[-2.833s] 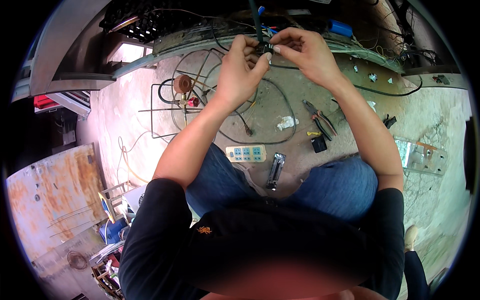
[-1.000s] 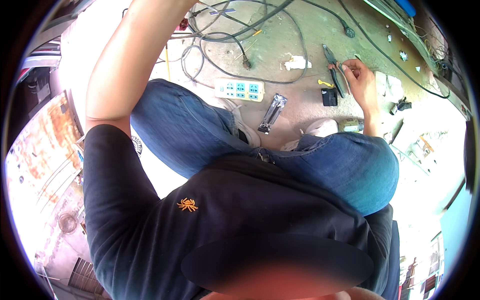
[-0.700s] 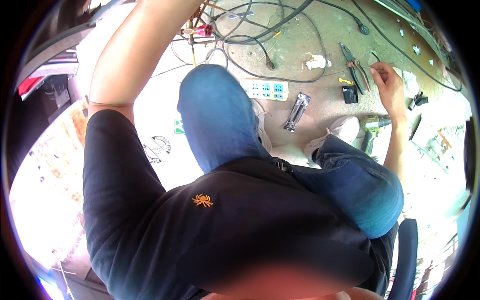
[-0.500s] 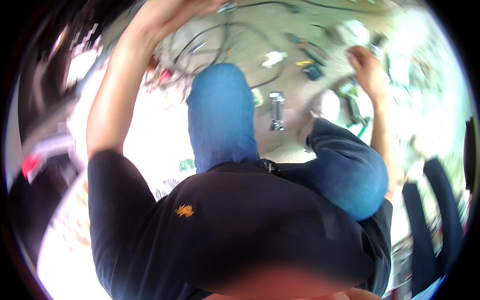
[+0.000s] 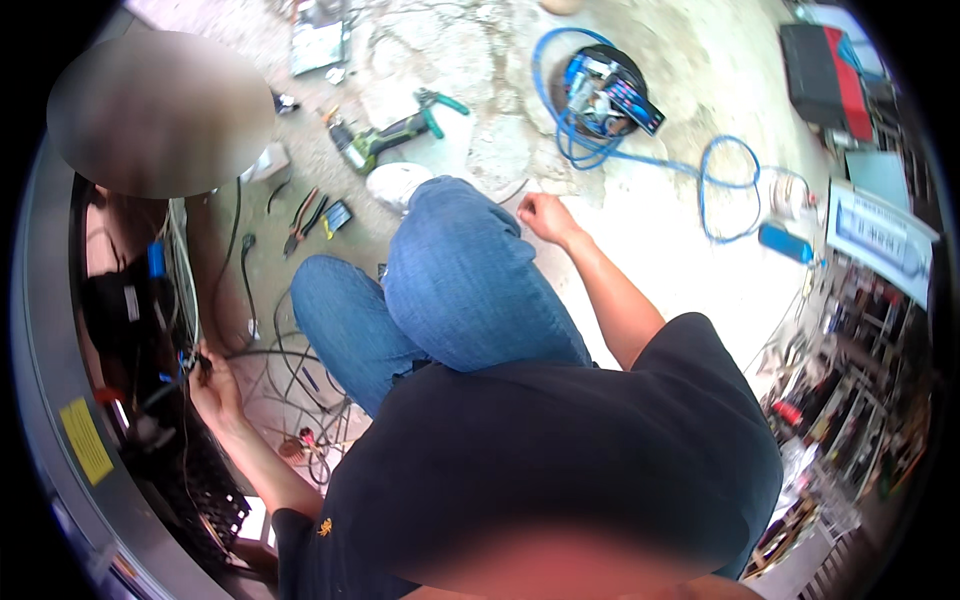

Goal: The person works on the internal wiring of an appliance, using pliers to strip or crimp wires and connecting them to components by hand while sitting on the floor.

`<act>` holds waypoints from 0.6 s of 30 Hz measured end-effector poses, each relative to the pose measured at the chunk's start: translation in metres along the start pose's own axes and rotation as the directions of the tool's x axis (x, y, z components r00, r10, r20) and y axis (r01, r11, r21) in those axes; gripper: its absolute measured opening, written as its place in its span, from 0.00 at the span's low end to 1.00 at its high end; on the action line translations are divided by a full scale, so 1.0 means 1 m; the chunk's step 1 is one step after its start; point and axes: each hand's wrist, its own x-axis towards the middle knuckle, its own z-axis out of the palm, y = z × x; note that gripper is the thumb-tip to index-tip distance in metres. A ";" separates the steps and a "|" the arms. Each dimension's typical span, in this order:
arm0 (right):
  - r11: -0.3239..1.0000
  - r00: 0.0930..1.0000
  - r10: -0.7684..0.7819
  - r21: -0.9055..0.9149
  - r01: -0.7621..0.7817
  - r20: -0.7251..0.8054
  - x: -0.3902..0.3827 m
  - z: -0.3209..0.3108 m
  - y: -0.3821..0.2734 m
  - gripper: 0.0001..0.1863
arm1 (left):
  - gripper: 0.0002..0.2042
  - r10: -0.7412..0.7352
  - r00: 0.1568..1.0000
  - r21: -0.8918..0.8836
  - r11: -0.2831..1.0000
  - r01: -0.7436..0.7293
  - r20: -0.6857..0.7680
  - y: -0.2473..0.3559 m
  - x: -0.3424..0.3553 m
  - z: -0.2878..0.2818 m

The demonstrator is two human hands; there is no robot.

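Observation:
At the left, my left hand (image 5: 217, 390) is closed on a black cable (image 5: 204, 362) beside loose wires (image 5: 180, 270) in the opened side of a grey metal cabinet (image 5: 50, 330). The fingers hide part of what they pinch. My right hand (image 5: 548, 217) hovers beside my bent knee, fingers curled, with nothing seen in them. Ahead of my knees lie pliers (image 5: 303, 225), a small yellow-and-black packet (image 5: 338, 217) and a green-and-black cordless drill (image 5: 375, 142). Black cables (image 5: 285, 370) coil on the floor between my left arm and leg.
Another person (image 5: 160, 115), blurred, is close to the cabinet at upper left. A round black container (image 5: 608, 90) of small items stands ahead, ringed by blue hose (image 5: 705, 190). A black-and-red case (image 5: 825, 80) and crowded shelves (image 5: 830, 410) line the right side.
My view has swung left, bringing the cabinet and the other person into sight. My left hand is now beside the cabinet's wires; my right hand remains curled, now beside my knee.

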 end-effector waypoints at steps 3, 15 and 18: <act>0.990 0.997 0.077 0.123 -0.075 -0.009 -0.024 0.018 0.020 0.13 | 0.14 -0.003 1.000 0.000 1.000 0.003 0.020 -0.002 0.011 0.004; 0.960 0.987 0.030 0.280 0.014 -0.155 0.081 0.023 -0.012 0.14 | 0.07 0.082 0.988 0.235 0.971 -0.049 -0.132 -0.001 0.010 0.041; 0.948 0.986 0.028 0.316 0.026 -0.166 0.082 0.026 -0.016 0.14 | 0.07 0.095 0.981 0.260 0.964 -0.049 -0.167 -0.004 0.013 0.037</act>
